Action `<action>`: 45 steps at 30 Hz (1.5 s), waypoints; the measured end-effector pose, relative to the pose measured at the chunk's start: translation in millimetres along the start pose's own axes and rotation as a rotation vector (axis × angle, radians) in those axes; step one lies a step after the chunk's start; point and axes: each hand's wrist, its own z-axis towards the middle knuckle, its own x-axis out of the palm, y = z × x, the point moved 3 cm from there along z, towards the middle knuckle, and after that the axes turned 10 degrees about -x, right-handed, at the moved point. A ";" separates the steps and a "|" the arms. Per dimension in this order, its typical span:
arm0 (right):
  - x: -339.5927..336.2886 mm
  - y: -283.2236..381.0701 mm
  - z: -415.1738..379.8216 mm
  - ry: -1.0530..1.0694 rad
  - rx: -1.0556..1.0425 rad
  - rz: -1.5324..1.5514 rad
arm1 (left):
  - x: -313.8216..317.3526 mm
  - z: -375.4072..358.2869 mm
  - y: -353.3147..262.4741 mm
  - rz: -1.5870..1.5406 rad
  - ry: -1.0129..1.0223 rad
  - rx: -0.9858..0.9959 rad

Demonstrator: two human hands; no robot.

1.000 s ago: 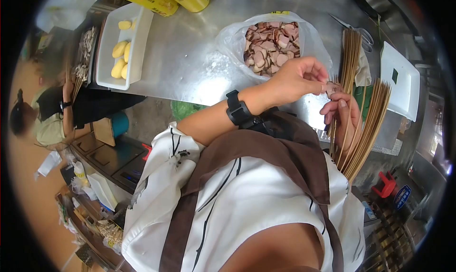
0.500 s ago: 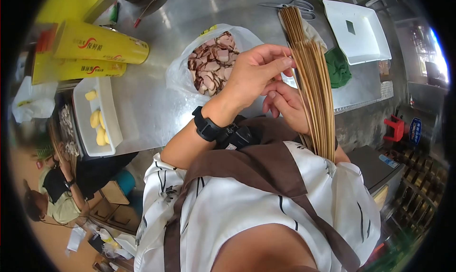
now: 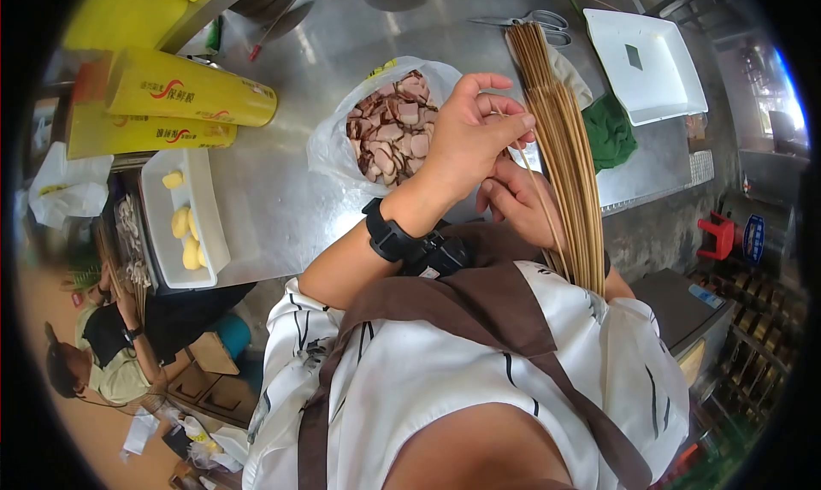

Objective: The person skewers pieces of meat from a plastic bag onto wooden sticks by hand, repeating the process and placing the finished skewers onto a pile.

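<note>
Left hand (image 3: 466, 135): thumb and forefinger closed narrowly on the upper end of a single bamboo skewer (image 3: 545, 203). Right hand (image 3: 523, 206): nearer the body, fingers curled; its hold cannot be told. Skewer bundle (image 3: 571, 161): just beside the right hand, on its outer side, the nearer hand to it; long axis runs from the body outward past both hands. Sliced meat (image 3: 392, 139) in a plastic bag (image 3: 328, 148): just left of the left hand, on the metal table (image 3: 263, 206). Beyond the bundle: green cloth (image 3: 609, 132), white tray (image 3: 667, 75).

Left hand (image 3: 473, 135) pinches 1 stick (image 3: 536, 186) (bundle (image 3: 566, 148) at right hand (image 3: 520, 203)); sliced meat (image 3: 392, 132) in plastic bag (image 3: 328, 139).
</note>
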 end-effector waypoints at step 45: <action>0.5 4.1 -2.9 -0.069 -0.026 0.297 | -177.3 -48.6 58.9 1.162 -0.626 0.089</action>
